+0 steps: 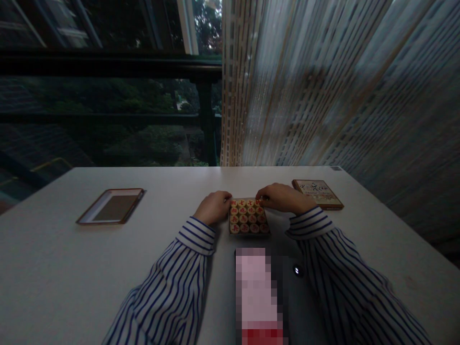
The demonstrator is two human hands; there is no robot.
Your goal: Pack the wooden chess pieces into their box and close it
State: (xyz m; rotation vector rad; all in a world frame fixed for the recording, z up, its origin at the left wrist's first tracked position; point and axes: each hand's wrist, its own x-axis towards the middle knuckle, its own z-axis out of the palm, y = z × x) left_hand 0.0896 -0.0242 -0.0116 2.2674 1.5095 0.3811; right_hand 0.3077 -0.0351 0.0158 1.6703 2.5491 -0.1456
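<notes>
A small tray of round wooden game pieces [249, 220] with red markings lies on the white table [72, 268] in front of me. My left hand [213, 207] rests curled against the tray's far left corner. At the far right corner my right hand [279, 197] has its fingers bent over the top row of pieces. Whether either hand pinches a piece is hidden by the knuckles. Both arms wear blue-striped white sleeves.
An open, shallow box half [112, 206] lies at the left of the table. A printed box lid [317, 193] lies at the back right. Behind the table stand a dark railing [108, 64] and a beaded curtain [323, 81]. A blurred patch [259, 292] sits near me.
</notes>
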